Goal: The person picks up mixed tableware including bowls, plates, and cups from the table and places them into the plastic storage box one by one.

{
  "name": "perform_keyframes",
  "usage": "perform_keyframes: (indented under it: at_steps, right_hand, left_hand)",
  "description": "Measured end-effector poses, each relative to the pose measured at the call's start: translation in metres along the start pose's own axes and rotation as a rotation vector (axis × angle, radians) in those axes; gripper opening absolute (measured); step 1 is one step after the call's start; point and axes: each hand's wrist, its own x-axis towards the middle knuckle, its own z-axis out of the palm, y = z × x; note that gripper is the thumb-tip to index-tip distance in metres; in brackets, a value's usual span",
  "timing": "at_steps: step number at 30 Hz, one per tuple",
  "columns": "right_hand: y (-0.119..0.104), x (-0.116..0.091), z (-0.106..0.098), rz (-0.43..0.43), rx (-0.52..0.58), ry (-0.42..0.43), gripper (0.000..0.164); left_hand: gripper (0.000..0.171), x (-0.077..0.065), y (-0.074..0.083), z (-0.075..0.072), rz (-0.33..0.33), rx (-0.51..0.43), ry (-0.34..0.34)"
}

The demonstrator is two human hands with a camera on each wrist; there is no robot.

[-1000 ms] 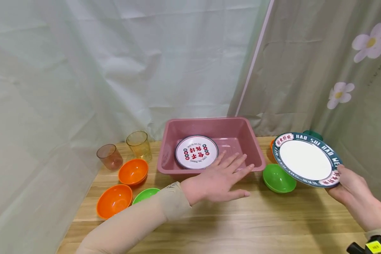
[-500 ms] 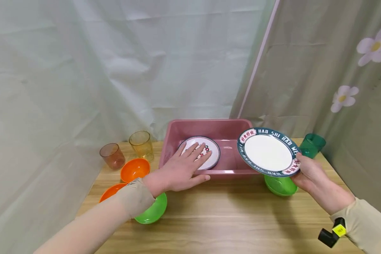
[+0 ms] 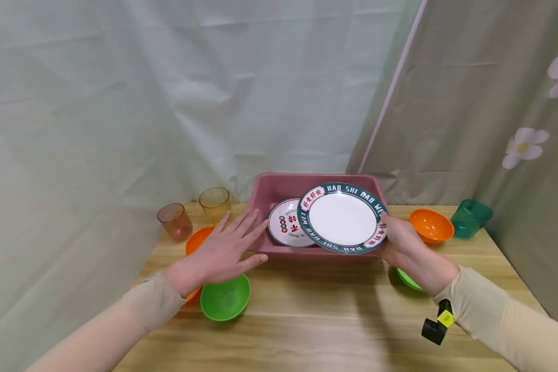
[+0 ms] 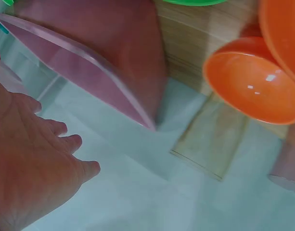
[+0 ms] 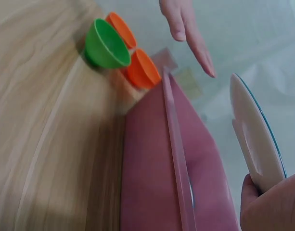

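Note:
My right hand (image 3: 406, 250) grips the right edge of a white plate (image 3: 341, 219) with a dark green lettered rim. The plate is held tilted above the pink basin (image 3: 272, 186), overlapping its right part in the head view. Inside the basin lies another white plate (image 3: 285, 225) with red characters, partly hidden by the held one. My left hand (image 3: 220, 250) hovers with fingers spread at the basin's left front corner, holding nothing. In the right wrist view the held plate (image 5: 258, 130) shows its underside, clear above the basin rim (image 5: 173, 144).
At left stand a reddish cup (image 3: 175, 223), a yellow cup (image 3: 215, 204), orange bowls (image 4: 253, 82) and a green bowl (image 3: 225, 297). On the right are an orange bowl (image 3: 431, 226), a green cup (image 3: 471, 218) and another green bowl (image 3: 409, 280), partly behind my wrist. Curtains hang behind the table.
My right hand has carried the lettered plate leftward from over the right-hand bowls to above the basin. My left hand has drawn back left, away from over the basin and the plate inside it.

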Motion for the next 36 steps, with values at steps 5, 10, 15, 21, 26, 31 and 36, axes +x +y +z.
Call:
perform_keyframes:
  at_steps: [5,10,15,21,26,31,36]
  right_hand:
    - [0.01,0.009,0.023,-0.019,-0.001,0.023,0.054]
    - [0.016,0.014,0.034,-0.016,-0.038,0.015,0.053]
    - [0.019,0.014,0.035,-0.023,-0.042,-0.005,0.052]
    - [0.021,0.013,0.036,-0.029,-0.053,-0.034,0.051]
    - [0.025,0.013,0.039,-0.031,-0.069,-0.025,0.05]
    - [0.03,0.013,0.042,-0.036,-0.096,-0.031,0.049]
    - [0.034,0.012,0.044,-0.051,-0.128,-0.025,0.048]
  left_hand:
    - [0.082,-0.009,-0.006,0.001,-0.026,-0.006,0.002]
    - [0.081,-0.01,-0.01,0.004,-0.06,-0.075,-0.008]
    - [0.077,0.001,-0.004,0.0,-0.167,-0.546,-0.021]
    - [0.07,0.027,0.017,-0.004,-0.399,-1.551,-0.068]
    - [0.067,0.049,0.037,0.0,-0.547,-2.002,-0.025]
    - [0.056,0.063,0.053,0.007,-0.638,-2.112,0.074]
    - [0.051,0.069,0.063,0.009,-0.752,-2.151,0.219]
